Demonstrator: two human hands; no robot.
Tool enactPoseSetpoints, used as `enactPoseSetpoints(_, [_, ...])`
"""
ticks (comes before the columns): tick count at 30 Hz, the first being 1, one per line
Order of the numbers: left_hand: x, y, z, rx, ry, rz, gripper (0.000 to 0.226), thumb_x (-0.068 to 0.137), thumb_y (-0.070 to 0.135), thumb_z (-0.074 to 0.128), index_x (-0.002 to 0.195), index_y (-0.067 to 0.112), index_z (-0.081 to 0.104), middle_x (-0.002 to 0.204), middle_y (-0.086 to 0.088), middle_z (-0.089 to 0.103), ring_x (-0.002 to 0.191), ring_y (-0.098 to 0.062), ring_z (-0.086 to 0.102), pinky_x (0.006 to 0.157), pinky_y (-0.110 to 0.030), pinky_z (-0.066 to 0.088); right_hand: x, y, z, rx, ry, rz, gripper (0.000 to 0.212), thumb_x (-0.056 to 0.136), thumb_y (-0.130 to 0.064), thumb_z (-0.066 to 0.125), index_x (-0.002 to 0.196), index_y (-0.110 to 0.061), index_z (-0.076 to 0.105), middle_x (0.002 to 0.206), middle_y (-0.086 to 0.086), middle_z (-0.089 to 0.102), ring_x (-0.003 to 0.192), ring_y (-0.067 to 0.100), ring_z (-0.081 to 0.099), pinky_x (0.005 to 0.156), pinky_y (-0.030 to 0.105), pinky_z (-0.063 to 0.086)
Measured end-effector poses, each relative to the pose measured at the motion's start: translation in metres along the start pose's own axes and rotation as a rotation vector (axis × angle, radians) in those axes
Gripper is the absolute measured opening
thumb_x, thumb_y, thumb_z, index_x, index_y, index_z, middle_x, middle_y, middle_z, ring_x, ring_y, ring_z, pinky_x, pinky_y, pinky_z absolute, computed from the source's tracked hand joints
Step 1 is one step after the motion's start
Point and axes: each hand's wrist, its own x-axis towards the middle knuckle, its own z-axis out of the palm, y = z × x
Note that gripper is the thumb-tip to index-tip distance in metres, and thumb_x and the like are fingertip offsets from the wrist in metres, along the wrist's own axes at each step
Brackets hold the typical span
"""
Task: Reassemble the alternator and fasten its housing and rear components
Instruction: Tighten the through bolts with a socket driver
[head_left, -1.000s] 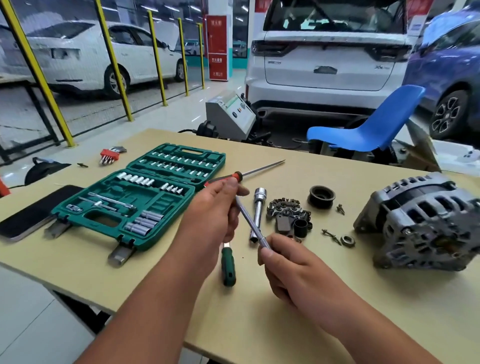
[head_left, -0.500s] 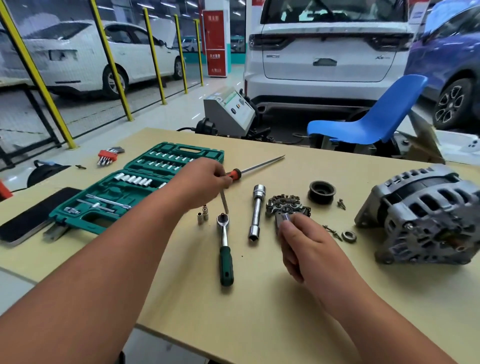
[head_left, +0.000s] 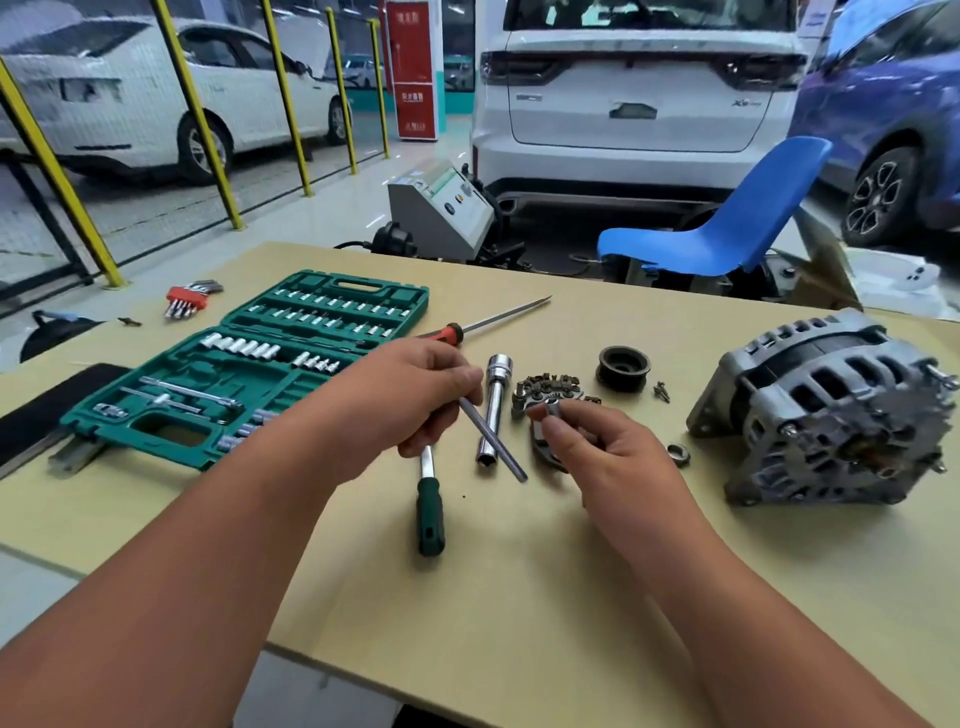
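The grey alternator (head_left: 831, 410) lies on the table at the right. My left hand (head_left: 421, 389) grips a thin steel extension bar (head_left: 493, 441) that slants down toward the right. My right hand (head_left: 592, 447) pinches a small socket (head_left: 551, 408) between thumb and fingertip, just above the rectifier plate (head_left: 545, 387). A black pulley (head_left: 623, 366), a nut (head_left: 678, 454) and small screws (head_left: 662, 391) lie between my hands and the alternator. A ratchet with a green handle (head_left: 430, 512) and a long chrome socket (head_left: 493, 410) lie below my left hand.
An open green socket case (head_left: 249, 374) takes the left of the table, with a long screwdriver (head_left: 488, 319) behind my left hand. Red hex keys (head_left: 184, 301) and a dark phone (head_left: 47, 400) lie at the far left. A blue chair (head_left: 727, 228) stands behind the table.
My left hand drew back from the case toward the middle, holding the extension bar. My right hand lifted off the rectifier plate with the small socket pinched in it.
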Motion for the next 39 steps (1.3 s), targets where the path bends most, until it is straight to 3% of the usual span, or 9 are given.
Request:
enactPoseSetpoints(4, [-0.020, 0.008, 0.026, 0.034, -0.158, 0.008, 0.014, 0.110, 0.026, 0.059, 0.103, 0.013, 0.061, 0.056, -0.004, 0.054, 0.048, -0.018, 0.041, 0.046, -0.028, 0.031, -0.004, -0.003, 0.002, -0.080, -0.074, -0.052, 0.018, 0.104, -0.028, 0.065, 0.087, -0.026, 0.072, 0.068, -0.009, 0.060, 0.060, 0.007, 0.052, 0.057, 0.024, 0.043])
enactPoseSetpoints(7, [-0.023, 0.011, 0.047, 0.042, -0.115, 0.019, 0.010, 0.109, 0.029, 0.059, 0.106, 0.019, 0.061, 0.055, 0.000, 0.054, 0.047, -0.015, 0.042, 0.045, -0.025, 0.031, -0.011, -0.008, 0.007, -0.057, -0.192, 0.007, 0.032, 0.109, -0.029, 0.054, 0.083, -0.023, 0.071, 0.070, -0.002, 0.068, 0.064, 0.011, 0.065, 0.055, 0.024, 0.049])
enactPoseSetpoints(11, [-0.020, 0.013, 0.060, 0.388, 0.008, 0.085, 0.013, 0.105, 0.042, 0.061, 0.097, 0.032, 0.061, 0.070, 0.010, 0.063, 0.063, -0.009, 0.057, 0.056, -0.031, 0.038, -0.018, -0.014, 0.011, 0.073, -0.257, 0.147, 0.051, 0.112, -0.019, 0.039, 0.074, -0.032, 0.069, 0.067, 0.008, 0.069, 0.055, 0.023, 0.063, 0.045, 0.028, 0.046])
enactPoseSetpoints(15, [-0.016, 0.013, 0.068, 0.581, 0.088, 0.108, 0.019, 0.103, 0.043, 0.057, 0.088, 0.032, 0.053, 0.086, 0.009, 0.064, 0.078, -0.008, 0.060, 0.061, -0.033, 0.040, -0.020, -0.008, 0.015, 0.090, -0.227, 0.188, 0.040, 0.107, -0.014, 0.040, 0.076, -0.023, 0.063, 0.061, 0.005, 0.057, 0.048, 0.019, 0.053, 0.044, 0.027, 0.041])
enactPoseSetpoints(19, [-0.012, 0.014, 0.075, 0.606, 0.149, 0.158, 0.014, 0.103, 0.038, 0.054, 0.090, 0.032, 0.049, 0.086, 0.007, 0.063, 0.078, -0.010, 0.060, 0.058, -0.033, 0.039, -0.018, -0.010, 0.016, 0.245, -0.206, 0.237, 0.043, 0.102, -0.005, 0.037, 0.087, -0.023, 0.074, 0.072, 0.013, 0.068, 0.062, 0.024, 0.068, 0.055, 0.036, 0.058])
enactPoseSetpoints(25, [-0.007, 0.020, 0.073, 0.639, 0.110, 0.128, 0.012, 0.099, 0.030, 0.057, 0.090, 0.030, 0.050, 0.079, 0.003, 0.069, 0.067, -0.015, 0.067, 0.058, -0.034, 0.052, -0.018, -0.009, 0.011, 0.171, -0.285, 0.247, 0.025, 0.080, -0.014, 0.044, 0.087, -0.023, 0.067, 0.073, 0.001, 0.064, 0.050, 0.015, 0.040, 0.044, 0.023, 0.028])
enactPoseSetpoints(28, [-0.005, 0.024, 0.065, 0.691, 0.048, 0.093, 0.008, 0.090, 0.025, 0.061, 0.088, 0.028, 0.054, 0.073, 0.000, 0.071, 0.054, -0.018, 0.071, 0.052, -0.038, 0.063, -0.018, -0.007, 0.011, 0.046, -0.339, 0.158, 0.022, 0.089, -0.021, 0.052, 0.090, -0.034, 0.069, 0.076, -0.002, 0.064, 0.053, 0.013, 0.039, 0.046, 0.024, 0.030])
enactPoseSetpoints(32, [0.020, 0.024, 0.025, 0.564, 0.179, 0.079, 0.008, 0.094, 0.019, 0.066, 0.090, 0.021, 0.060, 0.060, 0.007, 0.073, 0.048, -0.013, 0.072, 0.049, -0.038, 0.065, -0.016, -0.002, 0.011, 0.016, -0.256, 0.073, 0.029, 0.097, -0.039, 0.057, 0.120, -0.056, 0.065, 0.067, -0.007, 0.046, 0.060, 0.016, 0.036, 0.053, 0.030, 0.030])
enactPoseSetpoints(39, [0.069, -0.004, -0.035, 0.847, 0.191, -0.055, 0.017, 0.098, 0.012, 0.059, 0.091, 0.016, 0.073, 0.069, 0.003, 0.077, 0.060, -0.016, 0.076, 0.051, -0.027, 0.056, -0.015, -0.005, 0.009, 0.093, -0.190, 0.043, 0.031, 0.110, -0.022, 0.050, 0.094, -0.039, 0.071, 0.060, -0.003, 0.042, 0.052, 0.013, 0.036, 0.045, 0.023, 0.031])
